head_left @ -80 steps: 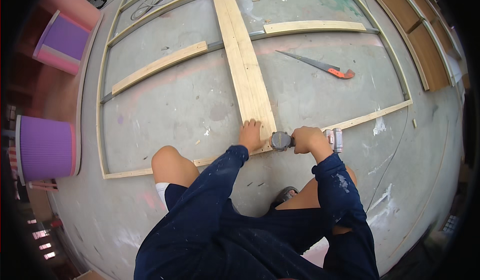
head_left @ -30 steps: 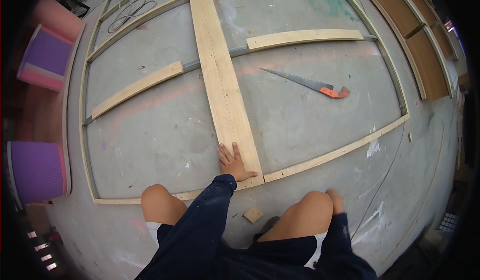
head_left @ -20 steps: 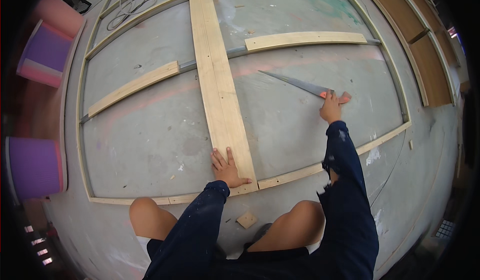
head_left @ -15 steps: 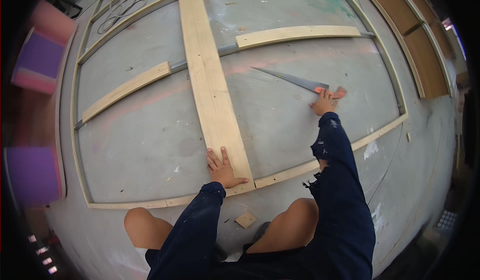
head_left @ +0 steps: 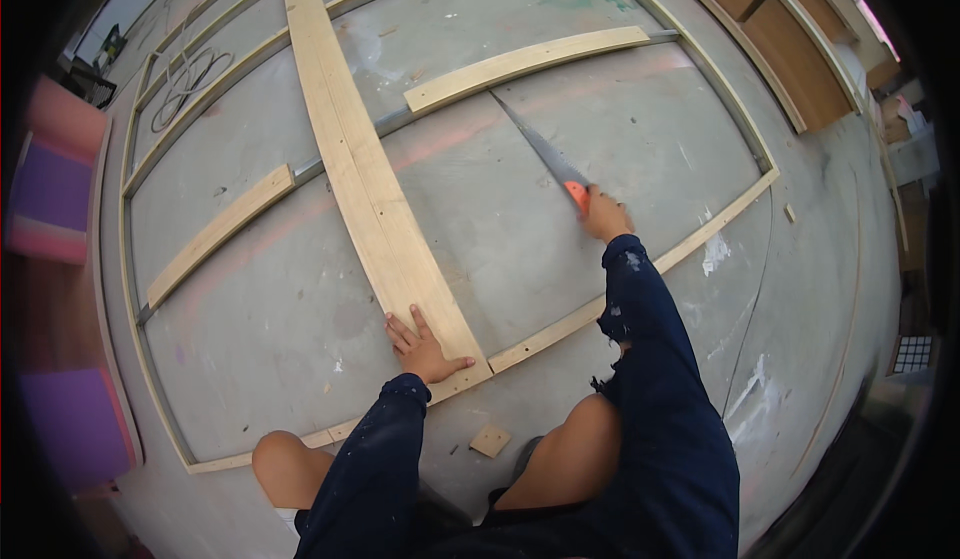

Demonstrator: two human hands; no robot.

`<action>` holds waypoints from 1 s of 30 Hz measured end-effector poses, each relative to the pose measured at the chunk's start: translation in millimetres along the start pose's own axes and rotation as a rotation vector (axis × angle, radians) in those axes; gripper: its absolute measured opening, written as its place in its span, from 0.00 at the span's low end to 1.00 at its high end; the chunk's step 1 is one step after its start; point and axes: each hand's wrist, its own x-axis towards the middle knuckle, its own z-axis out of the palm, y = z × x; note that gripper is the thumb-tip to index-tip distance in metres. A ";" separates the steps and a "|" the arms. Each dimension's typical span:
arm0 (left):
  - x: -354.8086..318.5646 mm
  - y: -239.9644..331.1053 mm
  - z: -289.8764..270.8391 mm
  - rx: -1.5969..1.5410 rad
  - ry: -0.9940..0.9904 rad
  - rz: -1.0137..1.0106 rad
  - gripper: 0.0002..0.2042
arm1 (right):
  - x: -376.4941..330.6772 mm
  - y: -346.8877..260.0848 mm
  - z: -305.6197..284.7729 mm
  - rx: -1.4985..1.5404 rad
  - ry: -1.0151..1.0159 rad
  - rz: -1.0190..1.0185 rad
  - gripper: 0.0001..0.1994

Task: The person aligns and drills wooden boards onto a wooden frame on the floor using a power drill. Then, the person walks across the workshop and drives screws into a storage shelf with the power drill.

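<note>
The saw has swung round a bit: its tip now points away from the right hand, up toward the short plank ahead of that hand. The right hand has its fingers curled round the orange handle, so the work seems to have gone on to the saw. Whether it is off the floor is hard to tell. The left hand is still flat on the near end of the long wood, fingers and thumb spread wide, gripping nothing, maybe keeping it steady. A small wood block lies right of the left hand, closer to the person
</note>
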 end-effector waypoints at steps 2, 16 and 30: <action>4.3 0.0 5.9 0.019 -0.020 0.000 0.73 | -26.0 3.2 3.6 0.077 0.043 -0.063 0.33; 25.6 -19.2 27.4 0.141 0.127 0.034 0.73 | -455.3 148.6 35.7 0.371 0.495 0.870 0.32; 12.0 0.5 38.8 0.208 0.113 0.131 0.72 | -697.8 111.8 249.2 0.264 -0.355 0.821 0.14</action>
